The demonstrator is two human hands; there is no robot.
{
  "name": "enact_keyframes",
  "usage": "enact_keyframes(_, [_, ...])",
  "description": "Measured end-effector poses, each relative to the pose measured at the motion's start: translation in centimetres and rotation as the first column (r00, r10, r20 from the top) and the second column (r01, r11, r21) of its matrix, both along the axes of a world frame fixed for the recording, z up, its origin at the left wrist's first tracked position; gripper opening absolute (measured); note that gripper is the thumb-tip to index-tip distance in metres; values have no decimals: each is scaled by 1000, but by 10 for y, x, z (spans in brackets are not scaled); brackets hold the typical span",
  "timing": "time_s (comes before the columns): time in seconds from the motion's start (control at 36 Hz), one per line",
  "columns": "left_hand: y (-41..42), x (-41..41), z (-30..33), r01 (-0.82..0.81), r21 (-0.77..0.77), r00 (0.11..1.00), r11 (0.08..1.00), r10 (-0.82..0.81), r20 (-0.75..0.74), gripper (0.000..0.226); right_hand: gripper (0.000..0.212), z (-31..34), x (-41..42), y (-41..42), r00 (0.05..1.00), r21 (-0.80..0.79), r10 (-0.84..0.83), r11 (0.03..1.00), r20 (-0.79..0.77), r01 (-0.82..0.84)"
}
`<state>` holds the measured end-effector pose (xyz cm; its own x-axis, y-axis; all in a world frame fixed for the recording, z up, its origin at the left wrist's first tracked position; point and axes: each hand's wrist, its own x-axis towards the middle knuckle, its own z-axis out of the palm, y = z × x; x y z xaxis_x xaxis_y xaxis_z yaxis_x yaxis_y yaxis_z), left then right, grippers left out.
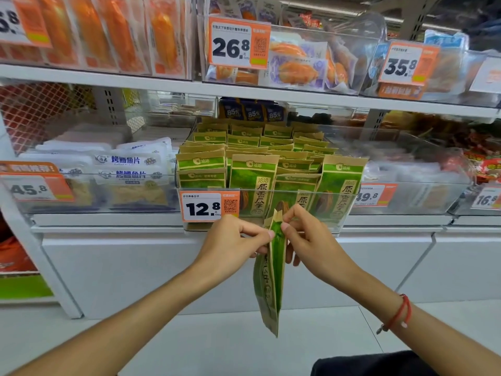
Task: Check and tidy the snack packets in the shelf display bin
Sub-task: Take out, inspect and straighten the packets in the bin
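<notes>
white metal shelving (108, 77) stands on a pale tiled floor (189, 343).

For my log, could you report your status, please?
Both hands pinching one green packet, outside the bin. Bin packets upright. Nothing in the way.

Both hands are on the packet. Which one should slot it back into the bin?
Probably the right hand. Both pinch the green packet near its top, below the bin, but the lower row of packets sits between the two tall front ones, right of centre, above the right hand.
</notes>
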<state>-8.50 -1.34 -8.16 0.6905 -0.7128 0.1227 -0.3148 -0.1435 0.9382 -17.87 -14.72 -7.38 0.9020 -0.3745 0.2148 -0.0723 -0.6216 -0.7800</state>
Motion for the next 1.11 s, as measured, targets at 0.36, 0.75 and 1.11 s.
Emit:
enact_keyframes(0.36, [4,-1,2,-154,-63,953,986,132,-271,20,79,9,-9,8,941,-10,181,981,-285,-192])
enact_keyframes(0.75, [7,1,0,-156,-135,925,978,97,-368,11,75,10,-13,-1,911,130,126,988,-393,-81])
enact_keyframes(1.11, [13,6,1,-95,-291,865,952,-65,-497,21,41,2,-8,-6,983,-27,-66,998,-171,62])
